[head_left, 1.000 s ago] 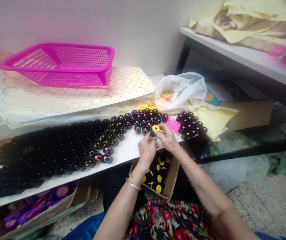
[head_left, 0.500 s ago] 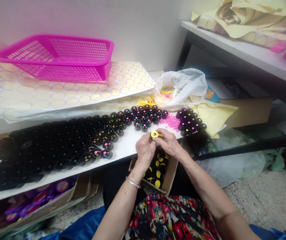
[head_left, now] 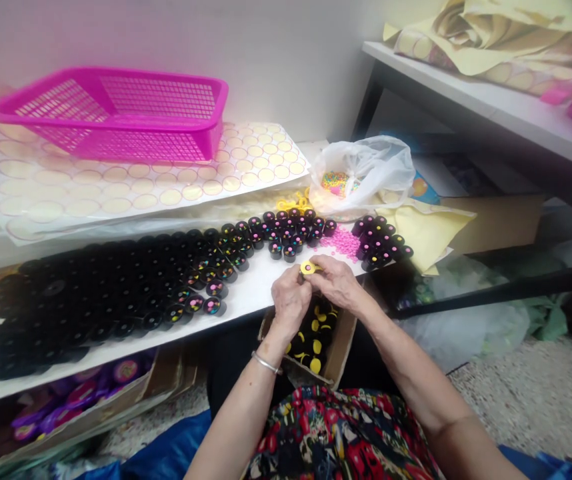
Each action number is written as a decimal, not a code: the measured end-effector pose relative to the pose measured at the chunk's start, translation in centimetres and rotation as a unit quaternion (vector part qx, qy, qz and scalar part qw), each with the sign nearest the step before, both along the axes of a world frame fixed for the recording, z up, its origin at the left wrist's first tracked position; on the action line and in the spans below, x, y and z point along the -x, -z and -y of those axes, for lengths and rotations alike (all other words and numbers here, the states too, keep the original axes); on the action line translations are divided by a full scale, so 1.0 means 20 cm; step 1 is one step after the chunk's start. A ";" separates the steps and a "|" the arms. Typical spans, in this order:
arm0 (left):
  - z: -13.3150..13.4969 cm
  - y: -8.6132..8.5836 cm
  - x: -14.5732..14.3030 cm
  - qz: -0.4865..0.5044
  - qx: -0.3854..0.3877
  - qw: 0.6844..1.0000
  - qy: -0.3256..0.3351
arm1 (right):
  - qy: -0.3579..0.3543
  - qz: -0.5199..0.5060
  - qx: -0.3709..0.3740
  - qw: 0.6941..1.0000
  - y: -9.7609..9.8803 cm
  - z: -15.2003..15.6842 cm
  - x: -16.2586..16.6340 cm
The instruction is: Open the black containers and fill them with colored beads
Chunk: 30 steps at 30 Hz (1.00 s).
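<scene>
Both hands meet above the table's front edge. My left hand [head_left: 290,295] is closed round a small black cup, mostly hidden by the fingers. Over the cup's top lies a yellow plastic ring [head_left: 308,268] with a pink dot showing in its middle. My right hand [head_left: 337,283] pinches the ring's tab from the right. Just beyond the hands is a heap of pink beads [head_left: 342,243], between two groups of black cups [head_left: 296,235] holding pink and coloured bits. Below the hands, a cardboard box [head_left: 345,347] holds black pieces with yellow tops.
Many black cups [head_left: 116,287] stand packed on the left of the white table [head_left: 253,293]. Behind them are a pink basket [head_left: 141,123] on a sticker sheet [head_left: 261,163], yellow rings [head_left: 293,201] and a plastic bag [head_left: 383,167] of coloured beads. Purple items [head_left: 83,393] fill a box underneath.
The yellow ring has shifted slightly left and now sits over the cup, with the pink dot plainer in its middle; the right fingers cover more of the tab. Both hands stay nearly in place.
</scene>
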<state>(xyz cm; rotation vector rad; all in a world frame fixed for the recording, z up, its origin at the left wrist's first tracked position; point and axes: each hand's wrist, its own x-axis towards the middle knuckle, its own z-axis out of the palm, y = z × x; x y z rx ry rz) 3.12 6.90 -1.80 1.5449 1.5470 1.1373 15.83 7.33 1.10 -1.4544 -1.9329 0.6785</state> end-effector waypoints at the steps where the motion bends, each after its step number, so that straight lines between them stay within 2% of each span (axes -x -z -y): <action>1: 0.00 0.00 0.00 0.003 0.006 1.000 0.002 | -0.001 -0.008 0.004 1.000 0.01 0.00 0.00; 4: -0.03 0.01 0.02 0.048 0.044 0.998 0.003 | 0.002 -0.060 0.025 0.998 0.03 -0.01 0.00; 7: -0.05 0.00 0.04 0.151 0.084 0.985 -0.015 | 0.012 -0.146 0.051 0.988 0.06 0.00 0.02; 10: -0.06 -0.02 0.04 0.234 0.111 0.966 -0.016 | 0.010 -0.218 0.085 0.972 0.06 0.02 0.03; 13: -0.06 -0.04 0.02 0.278 0.132 0.951 -0.016 | 0.007 -0.246 0.104 0.964 0.04 0.03 0.05; 17: -0.06 -0.02 0.00 0.297 0.137 0.945 -0.022 | 0.024 -0.285 0.113 0.952 0.04 0.02 0.05; 23: -0.04 -0.02 0.00 0.314 0.130 0.940 -0.013 | 0.027 -0.392 0.186 0.901 0.05 0.03 0.06; 28: -0.04 -0.04 -0.01 0.321 0.150 0.935 -0.020 | 0.127 -0.397 0.178 0.891 0.06 0.02 0.12; 30: -0.04 -0.04 -0.02 0.328 0.160 0.931 -0.015 | 0.146 -0.395 0.175 0.890 0.07 0.01 0.14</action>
